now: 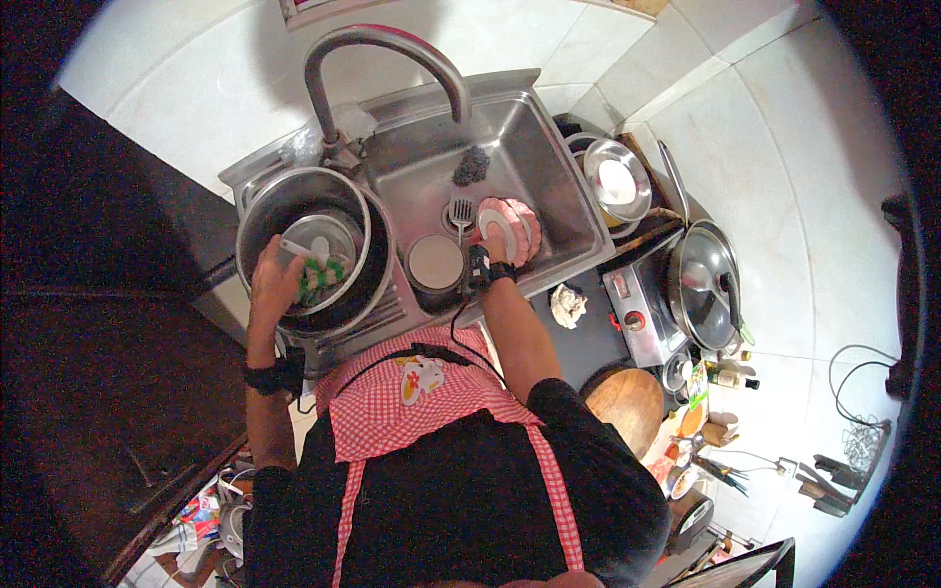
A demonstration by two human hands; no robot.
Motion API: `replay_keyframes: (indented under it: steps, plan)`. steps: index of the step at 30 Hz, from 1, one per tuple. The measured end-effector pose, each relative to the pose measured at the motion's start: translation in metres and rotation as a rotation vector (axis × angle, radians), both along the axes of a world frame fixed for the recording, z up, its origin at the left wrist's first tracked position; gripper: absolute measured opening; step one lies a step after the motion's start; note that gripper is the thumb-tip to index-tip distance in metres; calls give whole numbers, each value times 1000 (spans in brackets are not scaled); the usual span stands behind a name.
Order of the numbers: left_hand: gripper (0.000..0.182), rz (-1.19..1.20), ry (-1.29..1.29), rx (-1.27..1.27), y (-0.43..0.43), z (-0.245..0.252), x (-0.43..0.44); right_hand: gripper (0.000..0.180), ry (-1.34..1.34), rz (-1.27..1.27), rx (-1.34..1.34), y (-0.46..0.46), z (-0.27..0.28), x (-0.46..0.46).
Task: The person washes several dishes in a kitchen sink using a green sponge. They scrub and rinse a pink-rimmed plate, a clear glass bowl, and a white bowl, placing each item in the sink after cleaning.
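Observation:
My left hand point(276, 283) reaches into a large metal pot point(253, 206) on the drainboard, at the left side of a bowl point(342, 235) inside it. By my fingers are a pale handle-like piece point(296, 248) and a green and light-brown mass point(321, 281) that I cannot identify. Whether my fingers close on any of these is unclear. Down in the sink basin, my right hand point(497, 246) grips pink scalloped-rim plates point(523, 228), which overlap. Left of that hand lie a slotted metal turner point(462, 211) and a round cream-coloured vessel point(436, 263).
A curved faucet point(390, 37) arches above the steel sink point(529, 147), where a dark scouring pad point(471, 165) lies. To the right are a crumpled white cloth point(568, 306), a gas stove point(639, 316), a lidded pan point(706, 287), a metal bowl point(636, 173) and a round wooden board point(628, 408).

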State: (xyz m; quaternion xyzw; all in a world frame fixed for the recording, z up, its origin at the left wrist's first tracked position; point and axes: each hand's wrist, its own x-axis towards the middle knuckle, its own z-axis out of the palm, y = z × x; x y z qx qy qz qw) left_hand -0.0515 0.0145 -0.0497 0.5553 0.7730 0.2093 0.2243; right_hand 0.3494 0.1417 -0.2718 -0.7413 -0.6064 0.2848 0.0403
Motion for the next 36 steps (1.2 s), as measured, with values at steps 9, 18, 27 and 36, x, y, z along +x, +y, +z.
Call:
replay_keyframes:
  steps: [9, 18, 27, 36]
  plan:
    - [67, -36, -15, 71, -2, 1, 0, 49, -82, -31, 42, 3, 16, -5]
    - [45, -114, 206, 71, 4, -37, -20, 45, -215, -19, 113, 10, 10, -5]
    - [23, 4, 199, 84, 9, -35, -15, 42, -335, 124, 99, 19, 14, -10]
    - [23, 90, 278, 26, 18, -40, -6, 39, -413, 342, 109, 21, 19, -3]
